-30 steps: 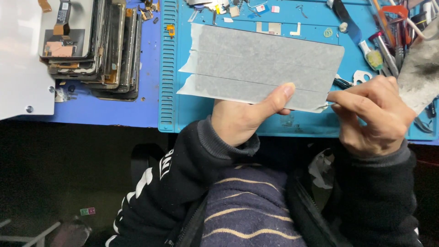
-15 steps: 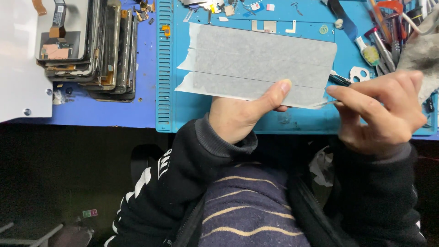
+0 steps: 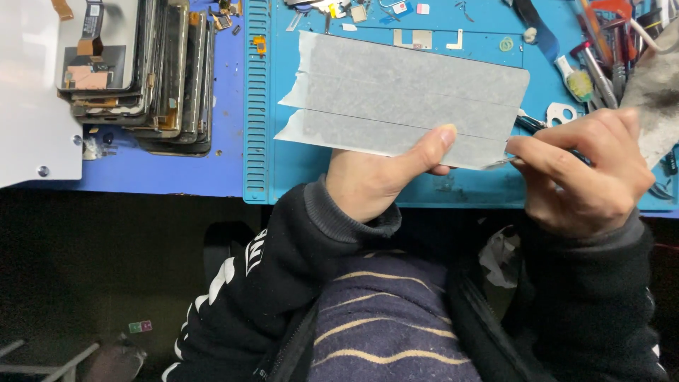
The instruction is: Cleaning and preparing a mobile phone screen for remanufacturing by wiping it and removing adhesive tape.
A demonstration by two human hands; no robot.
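Nearest the camera: dark sleeves and a striped sweater front, below the table edge.

Left hand (image 3: 375,177): unchanged against the half-second-earlier view. Thumb laid flat across the near edge of the grey sheet (image 3: 403,99), remaining fingers hidden beneath it; sheet pinched between thumb and the unseen fingers, near edge lifted slightly off the blue mat (image 3: 283,170).

Right hand (image 3: 580,170): shifted slightly toward the sheet's near right corner compared with the earlier views. Fingers pressed together around a thin dark-handled tool (image 3: 527,141), metal tip now touching the sheet corner. Judged meaning: work concentrated at that corner, edge separation or trimming apparently in progress, not complete.

Sheet appearance: flat, pale grey, matte, roughly rectangular, made of three long strips lying side by side with two visible seams. Left ends uneven, stepped and angled; right end cut straighter. No wrinkles or tears visible.

Further out, left: stack of phone screen assemblies (image 3: 134,78) on the darker blue table surface, well apart from the sheet; white metal plate (image 3: 28,106) beside it.

Far right: cluster of hand tools (image 3: 608,49), a small brush, and a grey cloth (image 3: 658,92) near the right hand. Small loose parts along the mat's far edge.
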